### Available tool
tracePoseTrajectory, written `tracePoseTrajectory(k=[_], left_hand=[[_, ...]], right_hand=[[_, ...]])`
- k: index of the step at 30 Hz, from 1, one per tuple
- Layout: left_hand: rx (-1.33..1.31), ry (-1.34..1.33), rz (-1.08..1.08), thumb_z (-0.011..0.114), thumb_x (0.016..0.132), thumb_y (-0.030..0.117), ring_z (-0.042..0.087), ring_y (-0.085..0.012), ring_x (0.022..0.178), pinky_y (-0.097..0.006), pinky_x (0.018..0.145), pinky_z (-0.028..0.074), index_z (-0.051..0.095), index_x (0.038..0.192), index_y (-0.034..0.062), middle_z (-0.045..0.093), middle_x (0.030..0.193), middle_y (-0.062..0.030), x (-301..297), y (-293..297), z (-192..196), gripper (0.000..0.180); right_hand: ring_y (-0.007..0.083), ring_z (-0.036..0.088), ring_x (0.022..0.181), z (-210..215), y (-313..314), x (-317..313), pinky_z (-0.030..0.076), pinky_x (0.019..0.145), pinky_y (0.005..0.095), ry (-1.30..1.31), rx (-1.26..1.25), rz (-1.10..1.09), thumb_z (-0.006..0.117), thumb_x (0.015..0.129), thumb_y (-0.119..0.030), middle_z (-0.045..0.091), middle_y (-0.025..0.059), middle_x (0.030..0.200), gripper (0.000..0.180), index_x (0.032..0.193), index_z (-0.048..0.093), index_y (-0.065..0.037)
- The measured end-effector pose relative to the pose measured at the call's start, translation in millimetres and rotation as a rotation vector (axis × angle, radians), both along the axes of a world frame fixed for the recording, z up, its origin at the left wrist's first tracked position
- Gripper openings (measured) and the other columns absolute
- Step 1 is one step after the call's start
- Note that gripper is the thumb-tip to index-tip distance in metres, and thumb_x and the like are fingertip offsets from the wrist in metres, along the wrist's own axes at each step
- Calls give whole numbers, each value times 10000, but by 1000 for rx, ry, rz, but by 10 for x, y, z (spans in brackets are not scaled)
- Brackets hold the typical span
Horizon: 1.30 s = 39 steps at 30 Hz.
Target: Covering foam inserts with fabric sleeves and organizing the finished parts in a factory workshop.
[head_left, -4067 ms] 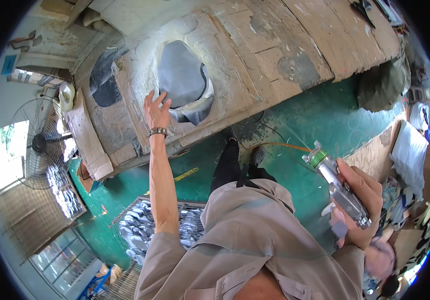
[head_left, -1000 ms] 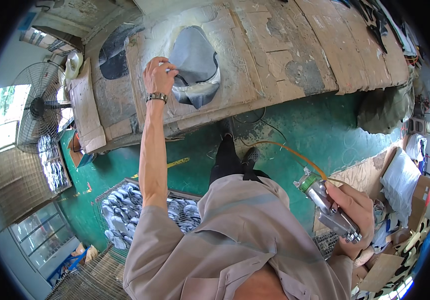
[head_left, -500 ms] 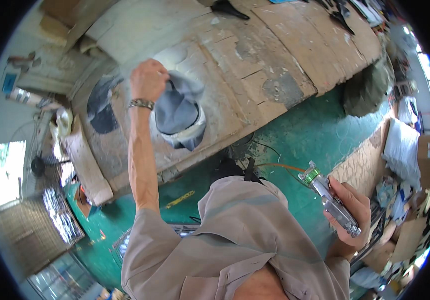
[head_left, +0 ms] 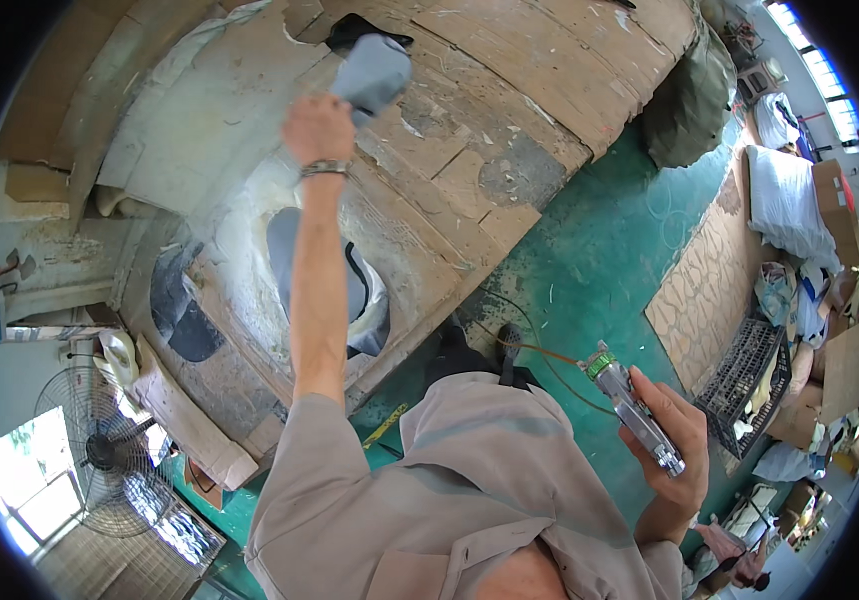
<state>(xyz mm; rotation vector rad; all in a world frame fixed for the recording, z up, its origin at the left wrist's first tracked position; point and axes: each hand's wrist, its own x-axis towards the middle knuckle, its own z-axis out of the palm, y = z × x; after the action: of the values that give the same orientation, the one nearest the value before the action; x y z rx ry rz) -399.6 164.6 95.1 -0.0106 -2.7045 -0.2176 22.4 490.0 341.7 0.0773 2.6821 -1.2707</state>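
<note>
Stretched out over the cardboard-covered table (head_left: 450, 215), my left hand (head_left: 318, 130) grips a grey, rounded flat piece (head_left: 378, 75) by its near end. The piece hangs just in front of a black piece (head_left: 348, 30) lying on the table. Below my left forearm, another grey flat piece (head_left: 282, 240) and a dark-edged grey piece (head_left: 368, 318) lie on a patch caked with white residue; my arm partly covers them. Off the table to the right, my right hand (head_left: 685, 435) is wrapped round a metal spray gun (head_left: 632, 405) with a green ring and an orange hose.
A dark flat piece (head_left: 185, 310) lies at the table's left. An olive bag (head_left: 690, 100) bulges beside the far right edge. Hoses trail across the green floor (head_left: 590, 260). A black crate (head_left: 745, 385) stands on the right, a fan (head_left: 100, 450) on the left.
My left hand has lifted the grey piece off the white-caked patch and carried it farther forward. The spray gun stays in my right hand. The view has turned somewhat.
</note>
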Motion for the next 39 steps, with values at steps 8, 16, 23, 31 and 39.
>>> tracePoseTrajectory(k=[8, 16, 23, 31, 39], left_hand=[[888, -196, -97, 716, 903, 211, 616, -399, 1243, -470, 1068, 486, 336, 1569, 14, 638, 1377, -194, 672, -173, -1466, 792], [342, -301, 54, 717, 931, 287, 492, -389, 1375, -495, 1152, 378, 524, 1455, 49, 537, 1487, -172, 2783, -803, -529, 607], [86, -214, 170, 595, 1007, 374, 321, -371, 1515, -564, 1249, 193, 395, 1552, 87, 408, 1617, -117, 3553, -1093, -1021, 647], [183, -198, 160, 544, 1026, 419, 263, -352, 1544, -555, 1266, 127, 362, 1570, 107, 367, 1638, -107, 3520, -1115, -1163, 653], [180, -181, 194, 581, 1012, 377, 275, -349, 1536, -557, 1263, 136, 377, 1558, 111, 382, 1626, -108, 3543, -1124, -1203, 641]], right_hand=[[264, 655, 760, -50, -82, -126, 502, 700, 319, 19, -55, 103, 756, 742, 37, 661, 155, 923, 672, 1398, 614, 21], [281, 682, 754, 67, 158, -56, 504, 677, 320, 79, -165, 201, 744, 763, -71, 656, 176, 844, 578, 1320, 659, 62], [240, 674, 680, -68, 496, -77, 523, 628, 332, 139, -166, 421, 774, 739, -118, 658, 119, 792, 641, 1356, 659, 11], [172, 632, 638, -4, 576, -11, 495, 593, 284, 196, -43, 471, 795, 683, -79, 617, 61, 727, 618, 1295, 715, -39], [200, 610, 663, 70, 120, 152, 422, 600, 290, 214, -31, 314, 738, 817, -150, 613, 118, 769, 504, 1270, 689, 64]])
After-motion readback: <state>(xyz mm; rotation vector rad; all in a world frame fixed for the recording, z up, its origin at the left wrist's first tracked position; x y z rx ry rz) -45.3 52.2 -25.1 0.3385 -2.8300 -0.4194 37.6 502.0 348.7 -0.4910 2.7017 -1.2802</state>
